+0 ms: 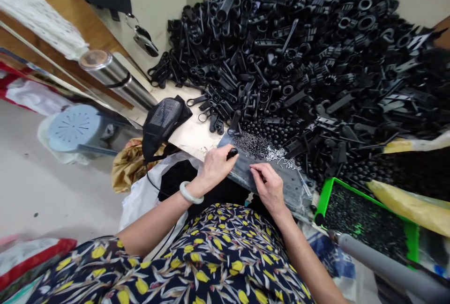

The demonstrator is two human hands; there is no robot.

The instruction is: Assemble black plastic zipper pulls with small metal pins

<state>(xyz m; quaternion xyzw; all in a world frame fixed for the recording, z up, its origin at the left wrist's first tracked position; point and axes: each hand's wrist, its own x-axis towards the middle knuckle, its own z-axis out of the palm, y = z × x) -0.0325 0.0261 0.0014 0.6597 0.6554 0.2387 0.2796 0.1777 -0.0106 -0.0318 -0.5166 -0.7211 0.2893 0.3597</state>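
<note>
My left hand (217, 167), a pale bangle on its wrist, is closed around a small black plastic part (232, 153); its rounded end shows at the fingertips. To the right, apart from it, my right hand (270, 186) has thumb and index finger pinched together. Whatever may be between those fingertips is too small to make out. Both hands are over the near edge of a grey board (294, 192). On that board lie a patch of tiny dark pieces (251, 144) and a scatter of short silver pins (277, 154). Small black balls (281, 130) lie just behind.
A large heap of black plastic parts (267, 51) fills the table's back. At right stands a green tray (321, 201) of small black pieces, near yellow bags (411, 205). A steel flask (121, 79) and black mesh pouch (164, 121) are at left; a blue stool (73, 126) stands beyond.
</note>
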